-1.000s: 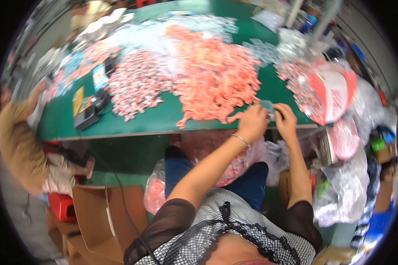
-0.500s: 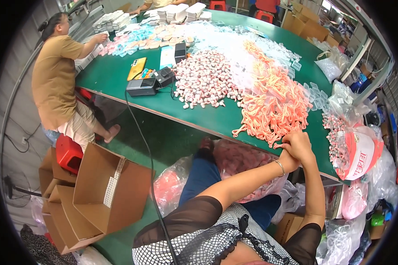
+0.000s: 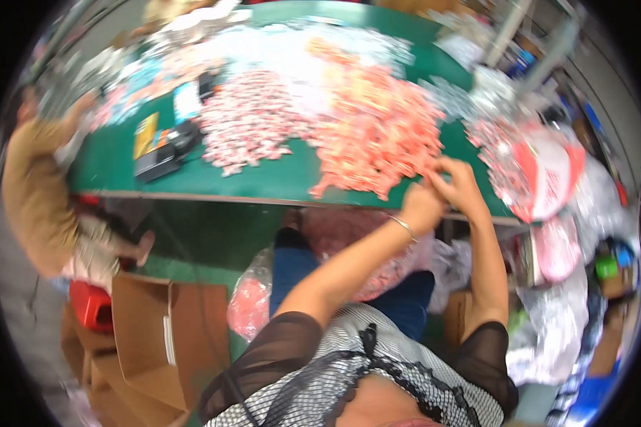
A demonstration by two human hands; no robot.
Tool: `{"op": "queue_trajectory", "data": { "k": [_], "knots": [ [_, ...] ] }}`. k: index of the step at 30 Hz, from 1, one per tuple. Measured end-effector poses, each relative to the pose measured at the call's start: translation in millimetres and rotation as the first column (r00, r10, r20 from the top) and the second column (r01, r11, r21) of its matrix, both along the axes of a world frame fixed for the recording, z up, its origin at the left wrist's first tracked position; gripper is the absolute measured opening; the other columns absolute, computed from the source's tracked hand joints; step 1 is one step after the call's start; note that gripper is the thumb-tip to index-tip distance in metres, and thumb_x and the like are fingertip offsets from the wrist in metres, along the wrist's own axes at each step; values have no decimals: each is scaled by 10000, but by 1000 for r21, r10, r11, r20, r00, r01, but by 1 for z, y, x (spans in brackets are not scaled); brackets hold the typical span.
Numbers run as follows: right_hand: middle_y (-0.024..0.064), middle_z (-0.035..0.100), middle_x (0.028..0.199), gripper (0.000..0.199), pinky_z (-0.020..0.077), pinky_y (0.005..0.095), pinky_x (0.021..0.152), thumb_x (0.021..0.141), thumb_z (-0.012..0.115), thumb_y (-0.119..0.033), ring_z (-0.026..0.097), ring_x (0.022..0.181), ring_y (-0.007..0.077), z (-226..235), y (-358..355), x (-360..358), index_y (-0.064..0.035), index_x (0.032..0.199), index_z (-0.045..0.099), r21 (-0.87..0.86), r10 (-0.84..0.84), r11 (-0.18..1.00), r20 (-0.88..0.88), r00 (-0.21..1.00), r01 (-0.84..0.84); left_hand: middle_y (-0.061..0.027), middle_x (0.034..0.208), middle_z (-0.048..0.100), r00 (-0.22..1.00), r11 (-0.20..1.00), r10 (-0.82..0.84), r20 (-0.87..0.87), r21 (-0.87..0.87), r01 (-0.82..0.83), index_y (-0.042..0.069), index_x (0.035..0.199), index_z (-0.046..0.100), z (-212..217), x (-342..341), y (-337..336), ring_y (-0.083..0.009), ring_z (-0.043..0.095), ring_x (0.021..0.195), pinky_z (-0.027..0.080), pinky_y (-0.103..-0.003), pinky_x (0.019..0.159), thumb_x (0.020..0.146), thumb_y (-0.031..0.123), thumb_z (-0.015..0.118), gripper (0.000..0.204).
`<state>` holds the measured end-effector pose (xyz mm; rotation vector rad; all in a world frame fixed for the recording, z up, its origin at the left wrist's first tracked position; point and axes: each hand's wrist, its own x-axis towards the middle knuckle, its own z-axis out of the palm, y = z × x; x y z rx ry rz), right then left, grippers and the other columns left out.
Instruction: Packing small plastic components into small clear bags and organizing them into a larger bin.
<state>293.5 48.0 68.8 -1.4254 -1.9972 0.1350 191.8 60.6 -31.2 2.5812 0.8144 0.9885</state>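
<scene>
Clock centre: the middle of the view, with 12 o'clock at the far side of the tabletop (image 3: 470,164).
Left hand (image 3: 423,208): at 3 o'clock, fingers curled in, near the tabletop's front edge; a bangle (image 3: 404,226) circles the wrist.
Right hand (image 3: 457,183): between 2 and 3 o'clock, bent inward toward the left one.
Hands' state: close together, the right thumb and fingers brought in over the left hand; blur makes it impossible to tell whether anything is pinched between them.
Orange straps (image 3: 377,128): a big tangled heap at 1 o'clock, its near right edge reaching the fingertips.
Pink-and-white bits (image 3: 246,121): a wide pile at 11 o'clock, just beside the straps.
Clear plastic pieces (image 3: 377,44): spread at 12 to 1 o'clock, behind the straps.
Black box (image 3: 157,164): between 9 and 10 o'clock on the tabletop, near a yellow flat thing (image 3: 146,134).
Red-and-white bag (image 3: 548,171): between 2 and 3 o'clock, farther out than the hands, with more small bits next to it.
Co-worker (image 3: 39,199): at 9 o'clock, in a tan top.
Red stool (image 3: 89,306): at 8 o'clock.
Cardboard box (image 3: 203,341): open, between 7 and 8 o'clock.
Clear bag (image 3: 251,302): at 7 o'clock, pink stuff inside, beside the person's leg.
</scene>
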Motion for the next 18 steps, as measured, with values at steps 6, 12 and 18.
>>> {"op": "queue_trajectory", "data": {
  "k": [6,12,18],
  "knots": [
    [72,668,758,60,491,284,617,827,665,-65,638,671,140,-2,-30,39,-13,850,647,-59,-116,993,-192,974,107,-120,976,577,993,996,-84,84,-21,86,46,988,616,24,-39,11,-311,574,923,483,-418,776,737,206,743,324],
    [56,636,750,92,441,365,723,798,700,-145,611,729,240,-24,-49,48,-81,827,641,42,-161,987,127,979,156,-120,1009,597,982,986,-107,155,-110,124,27,1022,625,22,-35,8,-312,579,931,480,-409,800,732,223,761,376],
    [41,633,798,84,428,358,763,773,695,-122,601,785,234,-28,-46,41,-93,840,653,80,-137,989,245,960,121,-125,972,607,992,967,-77,102,-234,99,27,1064,616,30,-39,7,-310,583,946,479,-410,818,720,229,778,431]
  ]
}}
